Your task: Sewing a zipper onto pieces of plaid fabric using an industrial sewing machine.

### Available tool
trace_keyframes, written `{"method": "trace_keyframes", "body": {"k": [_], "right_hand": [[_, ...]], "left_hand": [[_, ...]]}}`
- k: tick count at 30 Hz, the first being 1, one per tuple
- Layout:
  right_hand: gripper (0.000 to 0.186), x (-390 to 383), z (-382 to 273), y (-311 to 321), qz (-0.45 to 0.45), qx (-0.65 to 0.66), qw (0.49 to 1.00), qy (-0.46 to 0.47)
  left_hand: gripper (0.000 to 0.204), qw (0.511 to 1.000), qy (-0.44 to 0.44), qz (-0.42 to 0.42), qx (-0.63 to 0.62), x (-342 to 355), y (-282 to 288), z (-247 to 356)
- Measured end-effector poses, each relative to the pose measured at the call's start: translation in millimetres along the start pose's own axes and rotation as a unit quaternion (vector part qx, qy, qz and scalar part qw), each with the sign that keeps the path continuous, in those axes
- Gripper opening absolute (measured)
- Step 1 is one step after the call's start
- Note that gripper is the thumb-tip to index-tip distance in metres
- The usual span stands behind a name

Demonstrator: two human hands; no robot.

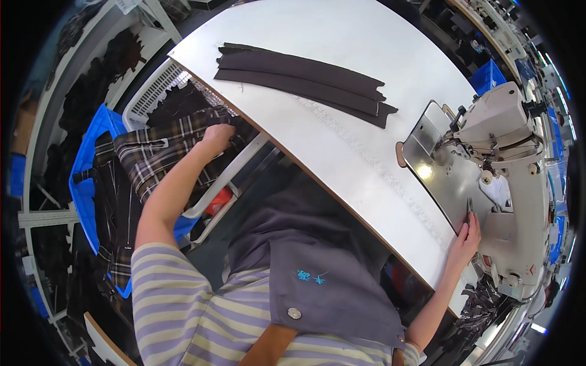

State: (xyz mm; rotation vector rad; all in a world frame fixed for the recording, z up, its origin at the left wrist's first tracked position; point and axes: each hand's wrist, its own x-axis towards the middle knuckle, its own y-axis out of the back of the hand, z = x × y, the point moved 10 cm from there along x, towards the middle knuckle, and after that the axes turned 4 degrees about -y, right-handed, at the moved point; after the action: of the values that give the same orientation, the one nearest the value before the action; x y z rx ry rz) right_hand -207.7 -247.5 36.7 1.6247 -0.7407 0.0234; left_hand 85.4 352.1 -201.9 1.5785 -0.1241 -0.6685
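Observation:
My left hand (218, 138) is at the white basket on the left, fingers curled closed on the edge of a plaid garment (155, 152) in brown, black and white. The plaid cloth drapes over the basket's side. On the right, my right hand (467, 239) rests at the metal plate of a white sewing machine (497, 119). Its fingers are closed around small dark thread snips (469, 208), points directed away from me. Dark strips of cloth (299, 79) lie layered on the far part of the white table (342, 165), apart from both hands.
The white plastic basket (141, 97) also holds dark pieces. A blue bin (85, 201) with more plaid and dark garments stands at far left, before metal shelving (46, 218). Dark cloth scraps (479, 308) hang below the machine. Another blue bin (487, 77) sits behind it.

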Motion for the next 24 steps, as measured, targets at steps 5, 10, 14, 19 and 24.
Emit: {"method": "trace_keyframes", "body": {"k": [5, 10, 14, 19, 24], "right_hand": [[0.031, -0.9, -1.1, 0.6, -0.009, 0.009, 1.000, -0.003], [0.030, 2.2, -7.5, -0.6, -0.017, 0.034, 0.999, 0.007], [0.029, -1.9, 0.1, 3.8, -0.008, 0.014, 1.000, 0.003], [0.029, 1.4, -1.9, 2.2, -0.015, 0.017, 1.000, 0.002], [0.029, 2.2, -2.7, -4.0, -0.026, 0.028, 0.999, -0.008]], "left_hand": [[0.014, 0.994, 0.035, 0.069, -0.082, -28.0, 13.4, -42.3], [0.014, 0.967, 0.167, 0.194, -0.018, -40.7, 5.9, -120.5], [0.020, 0.945, 0.145, 0.287, 0.064, -27.7, 53.8, -72.2], [0.024, 0.994, 0.100, 0.047, 0.014, 21.3, 22.0, -60.2], [0.011, 0.993, 0.101, 0.057, 0.039, 14.0, 19.8, -67.3]]}}
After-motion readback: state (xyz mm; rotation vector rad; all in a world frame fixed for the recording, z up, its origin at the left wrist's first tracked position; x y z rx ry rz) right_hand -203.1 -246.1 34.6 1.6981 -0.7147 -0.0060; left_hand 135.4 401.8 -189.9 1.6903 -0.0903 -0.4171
